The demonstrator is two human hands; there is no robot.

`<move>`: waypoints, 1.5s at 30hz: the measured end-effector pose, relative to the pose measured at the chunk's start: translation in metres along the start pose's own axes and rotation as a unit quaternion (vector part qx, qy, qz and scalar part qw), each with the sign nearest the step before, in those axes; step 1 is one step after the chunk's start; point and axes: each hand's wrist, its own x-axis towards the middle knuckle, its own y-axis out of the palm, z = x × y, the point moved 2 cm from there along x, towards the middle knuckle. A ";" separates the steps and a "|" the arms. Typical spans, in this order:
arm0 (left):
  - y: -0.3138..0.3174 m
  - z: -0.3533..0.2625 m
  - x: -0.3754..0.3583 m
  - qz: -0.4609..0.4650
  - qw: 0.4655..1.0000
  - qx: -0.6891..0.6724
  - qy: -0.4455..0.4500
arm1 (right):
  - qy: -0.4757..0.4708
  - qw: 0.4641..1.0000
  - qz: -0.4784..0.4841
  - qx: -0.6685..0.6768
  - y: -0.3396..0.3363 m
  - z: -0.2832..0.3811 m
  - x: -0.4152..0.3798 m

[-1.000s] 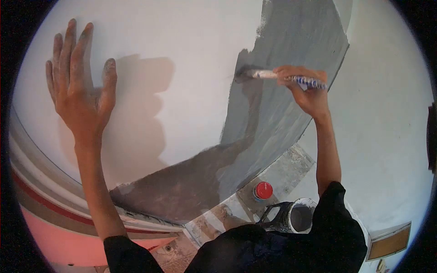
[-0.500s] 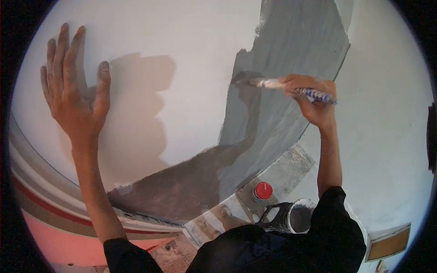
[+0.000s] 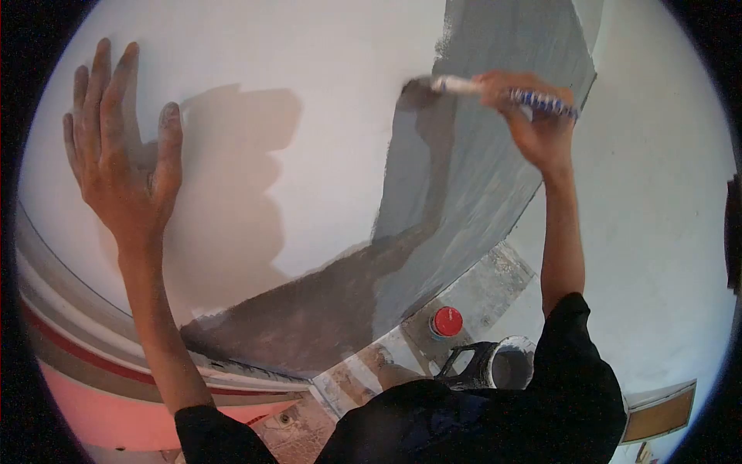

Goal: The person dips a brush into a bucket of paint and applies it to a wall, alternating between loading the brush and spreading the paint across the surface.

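My right hand (image 3: 533,116) is wrapped round the handle of a paintbrush (image 3: 456,85), which is pale with a blue-and-white patterned end. Its dark bristles meet the wall at the left edge of the grey paint (image 3: 495,155). The white part of the wall (image 3: 332,162) lies left of that edge, and a grey band also runs along the wall's bottom. My left hand (image 3: 127,155) lies against the white surface at the far left, fingers spread and dusty, holding nothing. Both hands cast shadows on the wall.
A black container (image 3: 510,367) with a handle, holding grey paint, stands below my right arm. Beside it on the ledge (image 3: 479,290) is a small can with a red lid (image 3: 447,322). A brown framed panel (image 3: 661,414) is at lower right, and curved striped trim (image 3: 93,340) at lower left.
My right hand and the paintbrush have moved up along the grey paint's left edge. My left hand has shifted very slightly left.
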 end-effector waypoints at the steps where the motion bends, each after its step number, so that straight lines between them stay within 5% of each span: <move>1: 0.000 0.000 0.000 0.001 1.000 -0.001 0.001 | -0.023 1.000 -0.014 -0.016 -0.006 -0.005 0.011; 8: -0.003 -0.004 0.003 0.016 1.000 0.012 -0.016 | -0.015 0.990 -0.097 -0.100 -0.048 0.010 0.034; 10: -0.003 -0.004 0.003 0.020 0.999 0.015 -0.021 | -0.047 0.992 -0.056 -0.104 -0.041 0.022 0.013; 15: -0.005 -0.007 0.003 0.043 0.998 0.038 -0.017 | 0.084 0.995 0.043 0.039 -0.004 0.021 -0.027; 21: -0.007 -0.007 0.005 0.052 0.997 0.046 -0.017 | -0.046 0.997 -0.035 -0.044 -0.019 -0.019 0.026; 27: -0.007 -0.007 0.005 0.056 0.997 0.044 -0.020 | -0.045 0.992 -0.086 -0.085 -0.036 0.010 0.033; 33: -0.007 -0.010 0.006 0.048 0.997 0.046 -0.029 | 0.016 0.998 0.051 0.039 -0.011 0.010 0.009; 42: -0.006 -0.008 0.004 0.046 0.998 0.039 -0.031 | -0.050 0.986 -0.137 -0.086 -0.045 -0.016 0.065; 45: -0.008 -0.011 0.006 0.050 0.997 0.033 -0.039 | -0.047 0.993 -0.076 -0.073 -0.049 -0.009 0.026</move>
